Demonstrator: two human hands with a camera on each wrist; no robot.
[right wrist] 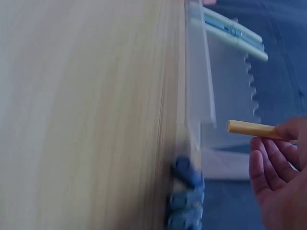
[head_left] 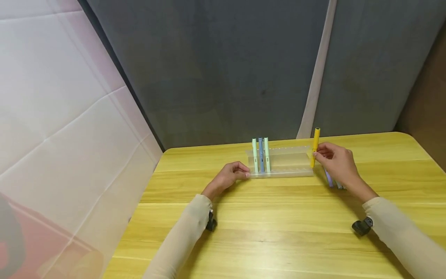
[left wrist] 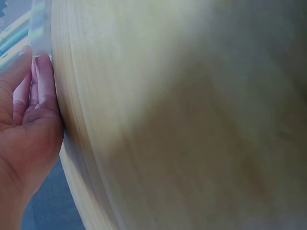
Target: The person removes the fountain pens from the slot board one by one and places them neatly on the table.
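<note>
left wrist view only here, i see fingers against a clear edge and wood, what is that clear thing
Observer: A clear pen rack on the table. The left hand touches its left end.
Operator: anything in it
Observer: Three pens stand upright near its left end: a blue pen between two green pens.
Operator: what is the other hand doing
Observer: The right hand pinches a yellow pen upright at the rack's right end.
Operator: any more pens around
Observer: Yes, a few purple pens lie on the table, partly hidden by the right hand.
</note>
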